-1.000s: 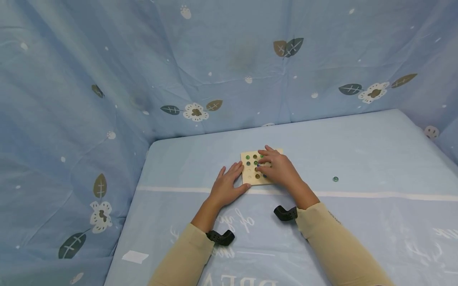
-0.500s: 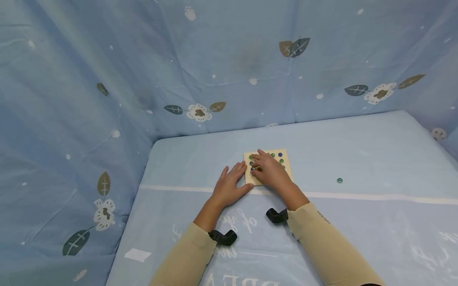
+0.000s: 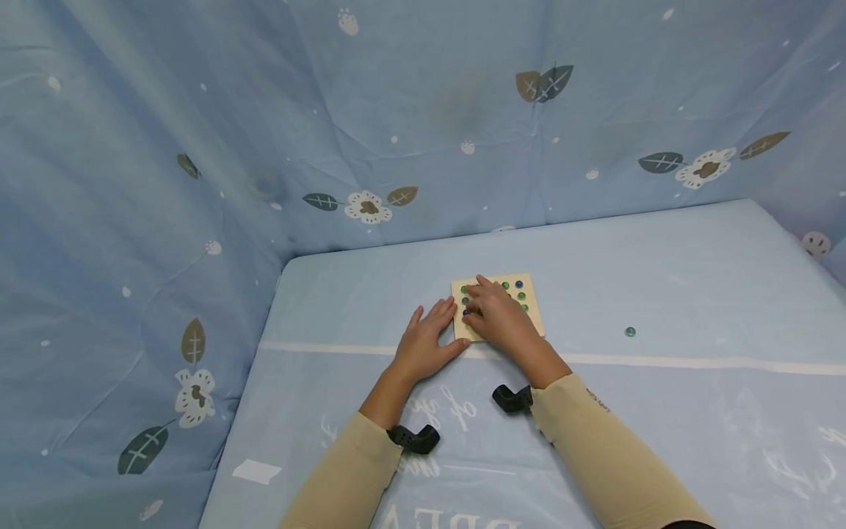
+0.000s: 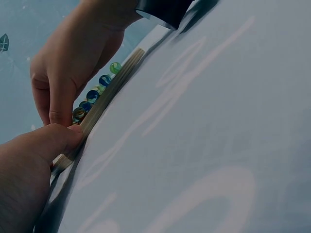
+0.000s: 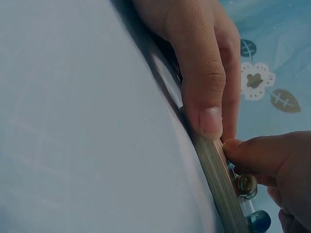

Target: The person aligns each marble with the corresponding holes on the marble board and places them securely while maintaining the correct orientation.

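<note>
A pale wooden board (image 3: pixel 537 321) with glass marbles set in rows lies on the table. My left hand (image 3: pixel 424 349) rests flat at its left side, fingertips on the left edge and thumb at the near corner. Over the board's left part, my right hand (image 3: pixel 500 317) pinches a blue marble (image 3: pixel 466 313) between thumb and fingers, low at the left column. In the left wrist view, several marbles (image 4: pixel 93 96) stand along the board's edge beside the right hand. The right hand hides the board's middle. In the right wrist view, a yellowish marble (image 5: pixel 246 184) sits close to the pinching fingertips.
A single green marble (image 3: pixel 630 332) lies loose on the table to the right of the board. A white patch (image 3: pixel 256 472) is at the table's near left. Blue patterned cloth (image 3: pixel 423 110) hangs behind and at the left of the table.
My right hand has moved left over the board with the blue marble, down to the left column, then stayed there. The left hand keeps its place at the board's edge.
</note>
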The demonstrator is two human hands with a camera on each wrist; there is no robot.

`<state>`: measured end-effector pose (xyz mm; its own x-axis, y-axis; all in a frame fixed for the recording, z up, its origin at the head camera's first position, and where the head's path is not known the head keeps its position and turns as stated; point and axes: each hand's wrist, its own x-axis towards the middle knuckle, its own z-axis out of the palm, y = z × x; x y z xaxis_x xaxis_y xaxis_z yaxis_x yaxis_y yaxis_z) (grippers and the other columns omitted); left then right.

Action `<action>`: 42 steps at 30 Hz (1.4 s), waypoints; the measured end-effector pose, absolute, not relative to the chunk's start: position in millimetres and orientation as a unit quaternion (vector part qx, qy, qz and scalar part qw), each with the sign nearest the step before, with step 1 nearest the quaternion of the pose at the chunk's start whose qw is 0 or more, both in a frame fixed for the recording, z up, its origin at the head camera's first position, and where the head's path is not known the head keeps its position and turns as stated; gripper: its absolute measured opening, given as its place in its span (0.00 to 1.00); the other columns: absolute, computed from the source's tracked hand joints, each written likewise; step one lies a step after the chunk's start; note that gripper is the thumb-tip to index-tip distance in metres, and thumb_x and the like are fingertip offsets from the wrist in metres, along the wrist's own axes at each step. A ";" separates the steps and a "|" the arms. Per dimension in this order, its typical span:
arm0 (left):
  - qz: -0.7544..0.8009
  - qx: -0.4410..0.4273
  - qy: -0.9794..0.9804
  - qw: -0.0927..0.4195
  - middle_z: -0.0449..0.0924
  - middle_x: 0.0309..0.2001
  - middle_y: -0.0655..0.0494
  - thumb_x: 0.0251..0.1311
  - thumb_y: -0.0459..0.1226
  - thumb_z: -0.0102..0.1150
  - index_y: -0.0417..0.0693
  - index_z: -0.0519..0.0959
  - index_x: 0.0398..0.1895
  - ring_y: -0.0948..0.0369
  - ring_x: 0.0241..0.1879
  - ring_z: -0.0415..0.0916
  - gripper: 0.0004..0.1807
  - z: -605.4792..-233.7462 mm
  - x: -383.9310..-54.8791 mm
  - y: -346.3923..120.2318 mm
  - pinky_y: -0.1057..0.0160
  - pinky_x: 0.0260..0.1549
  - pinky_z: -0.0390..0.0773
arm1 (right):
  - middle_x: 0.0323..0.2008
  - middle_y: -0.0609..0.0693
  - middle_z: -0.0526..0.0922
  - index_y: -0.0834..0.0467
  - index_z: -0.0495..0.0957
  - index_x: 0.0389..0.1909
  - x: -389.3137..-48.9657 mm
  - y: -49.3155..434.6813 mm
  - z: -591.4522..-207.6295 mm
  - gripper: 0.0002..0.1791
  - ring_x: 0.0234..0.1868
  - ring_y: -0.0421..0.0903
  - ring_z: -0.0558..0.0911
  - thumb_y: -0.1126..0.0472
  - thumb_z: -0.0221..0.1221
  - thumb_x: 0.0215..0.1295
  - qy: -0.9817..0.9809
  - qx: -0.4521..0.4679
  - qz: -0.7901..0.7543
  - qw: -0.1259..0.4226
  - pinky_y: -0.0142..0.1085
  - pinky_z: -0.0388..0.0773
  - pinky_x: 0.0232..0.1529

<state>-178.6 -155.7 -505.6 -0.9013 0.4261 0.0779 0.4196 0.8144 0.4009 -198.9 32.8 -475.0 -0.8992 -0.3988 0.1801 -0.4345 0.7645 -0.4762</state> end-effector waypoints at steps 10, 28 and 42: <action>0.205 0.214 0.955 0.013 0.47 0.74 0.66 0.60 0.64 0.46 0.56 0.53 0.73 0.66 0.73 0.43 0.42 -504.7 -177.0 -151.6 0.53 0.73 0.38 | 0.64 0.54 0.70 0.60 0.83 0.46 -195.7 38.3 -474.8 0.16 0.72 0.52 0.56 0.54 0.62 0.61 -0.936 0.214 0.279 0.029 0.53 0.59 0.68; 0.213 0.212 0.954 0.014 0.47 0.74 0.66 0.59 0.64 0.46 0.55 0.52 0.73 0.65 0.73 0.43 0.43 -501.4 -176.4 -147.4 0.53 0.73 0.38 | 0.66 0.51 0.69 0.59 0.83 0.45 -192.6 72.9 -456.2 0.16 0.73 0.49 0.54 0.53 0.62 0.61 -0.936 0.161 0.309 0.039 0.53 0.55 0.70; 0.213 0.196 0.957 0.001 0.49 0.73 0.66 0.57 0.63 0.51 0.55 0.55 0.73 0.65 0.73 0.46 0.43 -506.5 -175.9 -151.4 0.54 0.73 0.39 | 0.69 0.56 0.63 0.62 0.80 0.50 -192.0 146.2 -430.3 0.21 0.72 0.58 0.53 0.53 0.61 0.60 -0.945 0.060 0.314 -0.070 0.58 0.55 0.67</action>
<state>-175.9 -151.4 -506.5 -0.9234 0.3751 0.0811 0.3741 0.8329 0.4079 -192.0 146.2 -430.3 -0.9832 -0.1564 -0.0946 -0.0687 0.7957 -0.6017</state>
